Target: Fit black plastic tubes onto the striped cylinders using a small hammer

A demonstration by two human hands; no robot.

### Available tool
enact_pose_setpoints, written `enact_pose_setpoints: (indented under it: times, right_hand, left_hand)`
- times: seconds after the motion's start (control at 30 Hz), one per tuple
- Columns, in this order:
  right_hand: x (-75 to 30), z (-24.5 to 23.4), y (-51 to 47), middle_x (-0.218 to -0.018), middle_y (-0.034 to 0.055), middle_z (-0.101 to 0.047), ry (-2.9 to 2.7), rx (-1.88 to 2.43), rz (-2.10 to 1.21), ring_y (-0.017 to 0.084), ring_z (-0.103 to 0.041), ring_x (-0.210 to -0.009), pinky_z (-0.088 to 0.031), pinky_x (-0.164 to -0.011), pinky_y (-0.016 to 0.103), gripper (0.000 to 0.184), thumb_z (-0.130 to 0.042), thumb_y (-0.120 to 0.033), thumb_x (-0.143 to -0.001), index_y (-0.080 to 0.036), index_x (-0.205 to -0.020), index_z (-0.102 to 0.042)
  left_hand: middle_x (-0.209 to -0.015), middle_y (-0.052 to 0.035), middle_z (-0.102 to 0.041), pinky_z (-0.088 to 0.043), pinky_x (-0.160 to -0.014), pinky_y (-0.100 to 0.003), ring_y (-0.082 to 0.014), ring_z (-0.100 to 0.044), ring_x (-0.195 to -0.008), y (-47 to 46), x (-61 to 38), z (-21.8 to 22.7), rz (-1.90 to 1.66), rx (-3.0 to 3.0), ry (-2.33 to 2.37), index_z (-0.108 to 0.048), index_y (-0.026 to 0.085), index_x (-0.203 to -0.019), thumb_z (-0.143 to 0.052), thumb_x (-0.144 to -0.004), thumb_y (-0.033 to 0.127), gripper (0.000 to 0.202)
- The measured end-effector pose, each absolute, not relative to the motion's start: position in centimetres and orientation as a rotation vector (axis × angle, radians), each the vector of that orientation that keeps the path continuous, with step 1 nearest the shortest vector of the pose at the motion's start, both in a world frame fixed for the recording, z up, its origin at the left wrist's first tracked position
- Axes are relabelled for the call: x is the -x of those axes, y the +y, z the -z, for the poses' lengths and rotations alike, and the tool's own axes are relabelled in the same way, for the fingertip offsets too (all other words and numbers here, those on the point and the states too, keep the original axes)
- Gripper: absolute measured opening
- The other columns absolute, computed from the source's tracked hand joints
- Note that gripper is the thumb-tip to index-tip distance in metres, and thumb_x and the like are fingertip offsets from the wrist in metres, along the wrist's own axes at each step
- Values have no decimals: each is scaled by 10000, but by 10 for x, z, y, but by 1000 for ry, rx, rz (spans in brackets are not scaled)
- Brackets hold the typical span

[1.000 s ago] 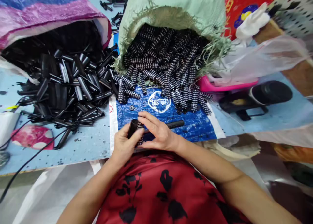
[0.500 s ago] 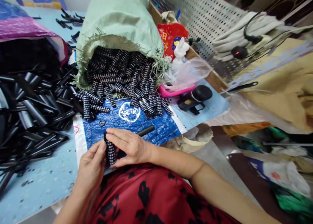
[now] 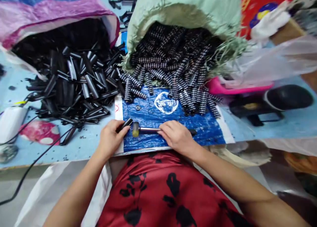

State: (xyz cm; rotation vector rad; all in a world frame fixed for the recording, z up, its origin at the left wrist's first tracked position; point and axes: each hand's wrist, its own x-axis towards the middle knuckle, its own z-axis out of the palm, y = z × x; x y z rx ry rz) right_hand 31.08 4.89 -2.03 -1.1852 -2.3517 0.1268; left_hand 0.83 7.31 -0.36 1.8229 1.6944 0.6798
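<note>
My left hand (image 3: 110, 136) is closed around a short black piece (image 3: 128, 122), whose end juts out past the fingertips; the rest of it is hidden by the hand. A small mallet (image 3: 148, 130) with a dull yellow and grey head lies level over the blue printed sheet (image 3: 146, 143). Fingers of my right hand (image 3: 177, 136) are curled on its shaft, while the dark handle end shows beyond the hand. The mallet's head sits just right of the piece, a small gap apart.
Smooth black pieces (image 3: 91, 86) spill from a purple and blue sack (image 3: 81, 9) at left. Black pieces with white-checked markings (image 3: 173, 72) spill from a pale green sack (image 3: 218, 6). A pink tray (image 3: 237, 88) and a black cup (image 3: 288, 96) stand right. A cable (image 3: 34, 162) crosses the left edge.
My hands have moved apart; both were at a white-marked black piece before. My right hand has gone onto the mallet. The camera view has swung left.
</note>
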Motion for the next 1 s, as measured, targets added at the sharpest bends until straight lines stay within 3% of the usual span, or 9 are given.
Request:
enact_pose_setpoints:
  times: [0.13,0.3,0.47,0.53,0.63,0.77,0.83,0.93,1.0]
  right_hand:
    - [-293,7,56,-921,92,-697,-2145,1058,-165,198,-622,-843,-518,-790,317,196,-493,-210,-1058,-134,-1166,-638]
    - [-281,3,65,-748,48,-635,-2329,1189,-127,169,-566,-669,-446,-641,308,251,-478,-287,-1080,-173,-1026,-694]
    - [-272,0,54,-914,90,-713,-2242,815,-276,201,-637,-795,-509,-729,338,258,-490,-267,-1053,-174,-1215,-667]
    - [-265,2,49,-861,76,-699,-2324,763,-293,192,-624,-754,-495,-687,331,252,-487,-290,-1062,-186,-1172,-688]
    - [-262,7,45,-716,40,-630,-2484,849,-212,172,-567,-649,-447,-616,324,231,-510,-285,-1062,-172,-1048,-711]
    - [-285,10,41,-901,90,-727,-2330,784,-210,191,-639,-776,-510,-707,318,227,-572,-241,-1020,-151,-1203,-672]
    - [-304,16,40,-979,99,-748,-2283,845,-179,204,-666,-841,-521,-750,327,270,-621,-221,-994,-175,-1257,-664]
    - [-320,30,44,-976,85,-752,-2348,1032,-134,211,-667,-849,-507,-774,349,188,-685,-244,-970,-196,-1149,-719]
    - [-317,34,48,-986,95,-748,-2379,1084,-144,222,-666,-875,-496,-783,363,163,-708,-295,-964,-182,-1077,-738]
  left_hand:
    - [-738,-16,-636,-386,-630,-276,-162,-557,-676,80,1,7,-479,-1768,1636,-750,191,-873,-789,-786,538,360]
    - [-629,33,-530,-311,-544,-252,-128,-448,-574,87,-2,8,-443,-1636,1581,-654,189,-810,-784,-761,536,374]
    - [-622,34,-545,-297,-535,-252,-125,-446,-568,103,3,8,-369,-1573,1477,-613,191,-754,-863,-638,510,423]
    - [-604,43,-534,-284,-529,-251,-122,-436,-557,109,0,8,-334,-1566,1467,-593,196,-735,-874,-620,515,441]
    - [-606,45,-540,-269,-543,-257,-123,-435,-555,110,-10,2,-261,-1647,1528,-573,200,-736,-850,-664,438,372]
    - [-646,32,-544,-268,-581,-270,-131,-444,-587,85,5,-25,-196,-1880,1638,-564,198,-759,-757,-751,310,223]
    - [-666,26,-549,-286,-586,-263,-131,-464,-604,62,37,-40,-122,-1905,1536,-575,199,-756,-717,-813,349,214]
    - [-613,35,-531,-310,-534,-246,-132,-471,-558,29,91,-53,95,-1657,1377,-669,213,-814,-772,-787,470,278]
    - [-604,10,-541,-327,-526,-253,-147,-480,-554,15,109,-58,-98,-1620,1661,-657,210,-770,-740,-806,532,334]
